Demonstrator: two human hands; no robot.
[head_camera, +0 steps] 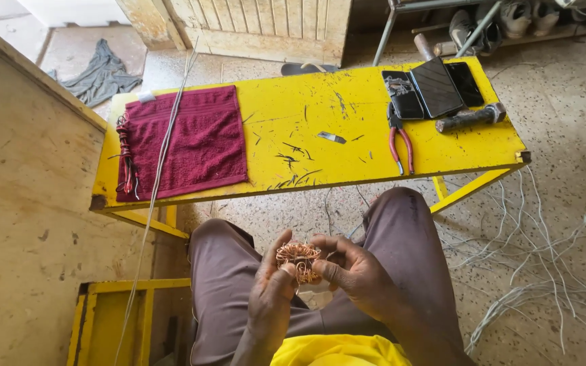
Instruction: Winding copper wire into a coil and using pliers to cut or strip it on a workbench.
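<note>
A small woven piece of copper wire point(298, 258) sits between both hands above my lap. My left hand point(271, 288) grips its lower left side with thumb and fingers. My right hand point(352, 270) pinches its right edge. I sit in brown trousers in front of a yellow table point(306, 115).
On the table lie a maroon towel point(194, 139) with a red wire bundle point(126, 159) at its left, red-handled pliers point(399, 141), three dark phones point(435, 87), a hammer point(470, 117) and a small blade point(331, 137). Stripped white cable casings point(530, 271) litter the floor at right. A wooden board point(22, 203) stands left.
</note>
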